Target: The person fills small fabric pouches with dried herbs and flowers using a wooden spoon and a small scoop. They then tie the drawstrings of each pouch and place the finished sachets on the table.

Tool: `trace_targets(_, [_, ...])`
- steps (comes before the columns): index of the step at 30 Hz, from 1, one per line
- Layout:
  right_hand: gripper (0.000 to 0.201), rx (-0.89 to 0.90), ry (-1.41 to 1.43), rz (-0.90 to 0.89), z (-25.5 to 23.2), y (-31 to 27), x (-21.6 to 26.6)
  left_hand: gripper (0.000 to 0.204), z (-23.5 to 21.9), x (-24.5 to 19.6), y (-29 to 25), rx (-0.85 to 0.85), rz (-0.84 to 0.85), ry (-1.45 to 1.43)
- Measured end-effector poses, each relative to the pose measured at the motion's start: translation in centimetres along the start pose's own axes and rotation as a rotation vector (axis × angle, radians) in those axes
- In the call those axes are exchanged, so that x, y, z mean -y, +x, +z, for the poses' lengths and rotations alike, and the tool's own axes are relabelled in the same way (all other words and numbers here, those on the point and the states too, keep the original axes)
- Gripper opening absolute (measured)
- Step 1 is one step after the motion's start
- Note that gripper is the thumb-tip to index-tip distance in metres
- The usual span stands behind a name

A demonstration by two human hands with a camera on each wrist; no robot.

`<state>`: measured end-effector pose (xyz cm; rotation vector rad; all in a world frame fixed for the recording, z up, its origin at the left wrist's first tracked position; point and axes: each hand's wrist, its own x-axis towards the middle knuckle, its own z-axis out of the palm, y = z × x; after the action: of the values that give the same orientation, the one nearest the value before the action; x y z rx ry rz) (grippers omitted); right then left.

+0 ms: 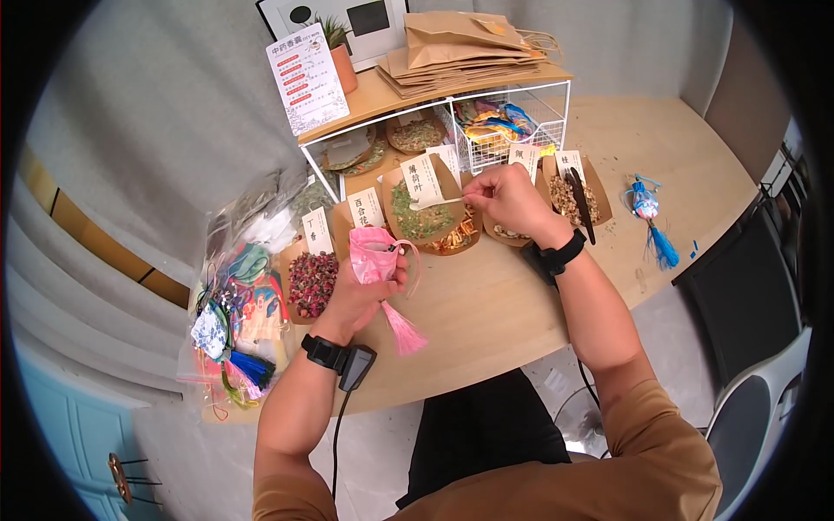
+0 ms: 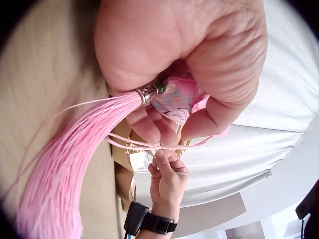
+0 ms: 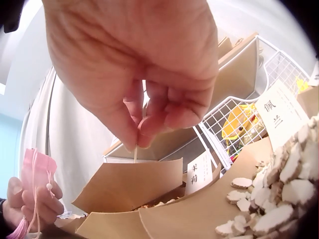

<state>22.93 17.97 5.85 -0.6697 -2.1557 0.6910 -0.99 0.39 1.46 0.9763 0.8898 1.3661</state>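
Observation:
A pink pouch [image 1: 372, 257] with a pink tassel [image 1: 402, 328] is held upright by the left hand [image 1: 356, 300], its fingers curled round the lower part. In the left wrist view the tassel [image 2: 84, 159] hangs from a metal bead below the pouch [image 2: 178, 99]. The right hand [image 1: 512, 201] pinches a thin pale stick [image 3: 135, 154] between thumb and fingertips. It is over the trays, beside the mint-green leaf tray [image 1: 423, 217] and an orange-brown petal tray [image 1: 459, 236]. The stick's far end is hidden in the right wrist view.
A tray of dried rosebuds [image 1: 313, 282] and bagged tassels [image 1: 248, 330] are on the left. Pale slices [image 3: 271, 199] fill a tray at right, with dark tongs [image 1: 580, 204] across another. Behind stands a shelf [image 1: 373, 113] with a wire basket [image 1: 499, 130]. A blue pouch [image 1: 645, 204] lies far right.

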Motion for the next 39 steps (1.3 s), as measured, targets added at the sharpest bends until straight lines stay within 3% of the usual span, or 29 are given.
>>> trace_targets(14, [0.006, 0.155, 0.055, 0.126, -1.1, 0.0, -0.3, 0.056, 0.0, 0.0, 0.0, -0.013, -0.007, -0.010])
trace_targets(23, [0.004, 0.235, 0.250, 0.279, 0.0, 0.3, -1.7, 0.056, -0.2, 0.1, 0.0, 0.001, 0.001, 0.000])
trace_targets(39, [0.007, 0.153, 0.359, 0.432, -0.3, 0.3, -0.2, 0.048, 0.2, -0.3, -0.1, 0.018, -0.004, 0.011])
